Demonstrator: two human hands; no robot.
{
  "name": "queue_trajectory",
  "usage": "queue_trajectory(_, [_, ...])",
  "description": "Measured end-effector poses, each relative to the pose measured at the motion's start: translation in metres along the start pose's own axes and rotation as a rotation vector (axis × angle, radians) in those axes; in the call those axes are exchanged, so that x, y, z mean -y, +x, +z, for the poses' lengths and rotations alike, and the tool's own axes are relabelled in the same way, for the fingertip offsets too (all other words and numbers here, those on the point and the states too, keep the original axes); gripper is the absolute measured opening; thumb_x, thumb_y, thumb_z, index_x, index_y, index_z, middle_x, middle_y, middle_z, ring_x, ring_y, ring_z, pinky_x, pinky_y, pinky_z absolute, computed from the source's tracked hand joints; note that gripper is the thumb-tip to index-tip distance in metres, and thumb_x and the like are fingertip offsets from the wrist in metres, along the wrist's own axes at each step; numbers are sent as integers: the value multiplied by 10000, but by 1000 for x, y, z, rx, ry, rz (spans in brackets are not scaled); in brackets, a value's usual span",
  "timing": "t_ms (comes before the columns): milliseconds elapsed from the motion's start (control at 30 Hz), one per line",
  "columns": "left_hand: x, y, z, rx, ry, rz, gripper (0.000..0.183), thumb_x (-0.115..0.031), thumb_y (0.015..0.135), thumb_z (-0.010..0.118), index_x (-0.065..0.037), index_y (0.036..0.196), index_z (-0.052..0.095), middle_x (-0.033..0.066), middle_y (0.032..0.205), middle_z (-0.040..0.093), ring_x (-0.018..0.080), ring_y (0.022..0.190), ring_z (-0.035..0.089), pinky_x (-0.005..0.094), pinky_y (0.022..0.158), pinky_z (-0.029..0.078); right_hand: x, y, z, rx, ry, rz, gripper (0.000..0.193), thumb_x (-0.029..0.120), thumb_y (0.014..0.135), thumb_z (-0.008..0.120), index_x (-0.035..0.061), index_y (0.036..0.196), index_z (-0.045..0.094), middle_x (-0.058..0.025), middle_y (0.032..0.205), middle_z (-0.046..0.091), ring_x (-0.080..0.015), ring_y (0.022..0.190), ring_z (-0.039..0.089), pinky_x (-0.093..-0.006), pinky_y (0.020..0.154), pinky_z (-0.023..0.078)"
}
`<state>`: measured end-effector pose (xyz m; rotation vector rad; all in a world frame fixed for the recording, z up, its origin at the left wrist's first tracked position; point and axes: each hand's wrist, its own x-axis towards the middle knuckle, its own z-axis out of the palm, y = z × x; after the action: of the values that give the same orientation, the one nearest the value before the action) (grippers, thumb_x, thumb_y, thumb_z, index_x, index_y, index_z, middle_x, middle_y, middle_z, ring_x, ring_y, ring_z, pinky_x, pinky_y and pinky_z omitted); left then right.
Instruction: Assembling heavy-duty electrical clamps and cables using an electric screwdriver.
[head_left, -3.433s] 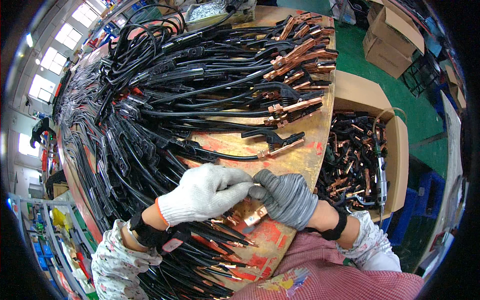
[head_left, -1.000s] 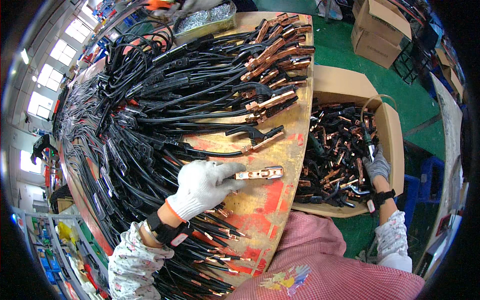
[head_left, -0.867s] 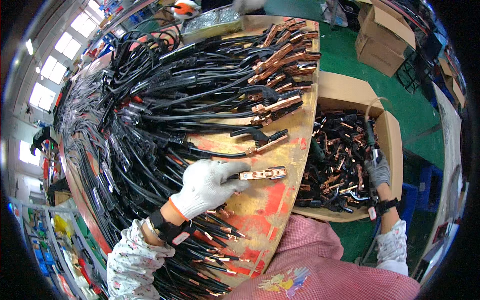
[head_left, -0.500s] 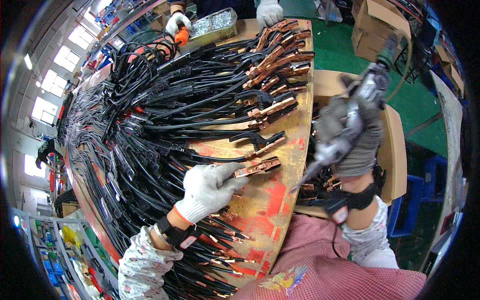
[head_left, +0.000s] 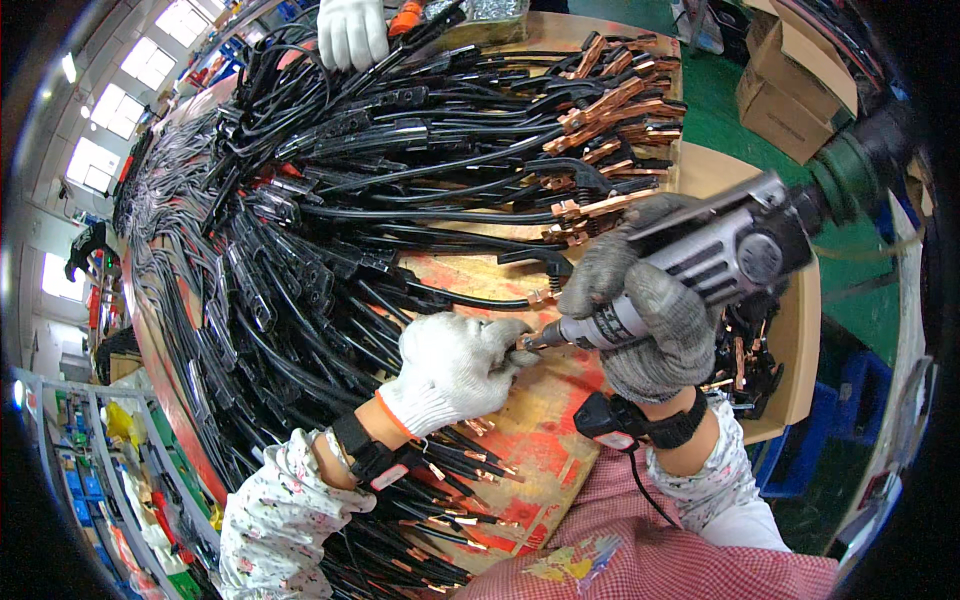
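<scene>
Right hand [head_left: 662, 338] grips grey power driver [head_left: 712, 255]; round badge [head_left: 760, 257] unreadable.

Here's the counter [head_left: 555, 412], worn yellowish wood with scuffed red patches showing on the near right. Black cables [head_left: 285, 285] swamp its left and middle, piled thick and fanning rightward! Up on the far right, copper-and-black clamps [head_left: 605, 103] crowd the edge. Nearer, copper-tipped cable ends [head_left: 480, 457] line up, and a tray [head_left: 487, 34] of small metal pieces sits far back.
</scene>
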<state>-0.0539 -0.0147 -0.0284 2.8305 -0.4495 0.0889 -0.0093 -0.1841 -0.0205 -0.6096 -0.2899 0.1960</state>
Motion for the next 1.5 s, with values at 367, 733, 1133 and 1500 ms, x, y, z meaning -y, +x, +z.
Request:
queue_trajectory(367, [0,0,-3,94,0,-35,163,-332,753,611,-186,817,644,73,556,588,273,512,599,390,431,447,10,-13,4,88,-334,196,306,284,793,649,17,891,535,-103,840,521,-213,814,524,-349,755,451])
queue_trajectory(733, [-5,-3,-1,1,29,-18,171,-313,712,636,-196,836,652,52,565,591,263,520,596,377,453,457,-2,-13,0,136,-555,127,223,-6,709,670,52,893,558,-35,792,620,-107,699,595,-239,610,510])
queue_trajectory(1133, [-10,-2,-12,63,-7,-97,218,-331,815,596,-144,897,672,134,678,629,322,626,624,414,545,482,59,-30,-54,-297,-196,182,323,148,736,650,44,1006,506,-90,650,586,-159,448,541,-251,379,443])
queue_trajectory(1500, [-15,58,21,-162,-6,73,343,-258,731,626,-61,999,544,132,851,586,331,758,590,398,667,471,159,-159,-270,-679,-1780,505,548,226,736,693,21,1203,491,-161,959,615,-280,868,600,-359,780,467])
